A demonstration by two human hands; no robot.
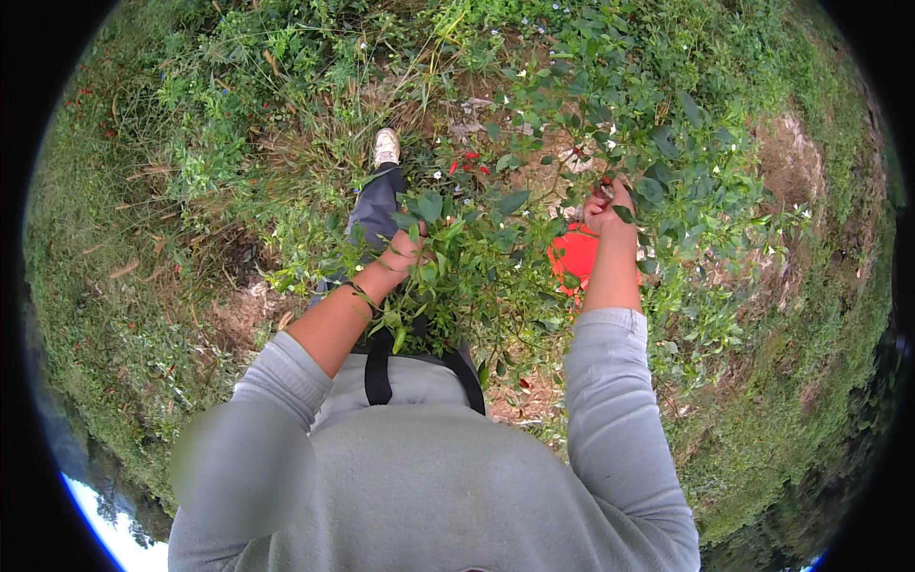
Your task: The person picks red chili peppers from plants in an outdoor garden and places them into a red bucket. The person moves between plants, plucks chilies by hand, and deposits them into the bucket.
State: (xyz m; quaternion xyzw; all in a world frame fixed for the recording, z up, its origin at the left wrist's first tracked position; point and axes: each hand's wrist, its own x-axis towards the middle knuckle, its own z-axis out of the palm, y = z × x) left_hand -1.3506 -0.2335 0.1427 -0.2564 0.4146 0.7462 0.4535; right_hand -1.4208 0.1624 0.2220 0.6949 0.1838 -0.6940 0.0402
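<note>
Leafy pepper plants (515,276) with small white flowers stand in front of me. My left hand (408,246) reaches in among the stems; leaves cover its fingers, so what they hold does not show. Further right, my right hand (608,205) is closed, its fingers curled around something small and dark red that looks like a chili pepper (607,182). A few ripe red chili peppers (469,164) show through the leaves between and beyond my hands. Below my right wrist sits a bright orange-red object (575,255), partly hidden by leaves and my forearm; its kind is unclear.
Weeds and dry grass (276,143) grow thickly on the left. Bare brown soil (789,162) shows on the right. My shoe (386,148) and dark trouser leg (378,205) are left of the plants, and dark straps (378,367) hang at my waist.
</note>
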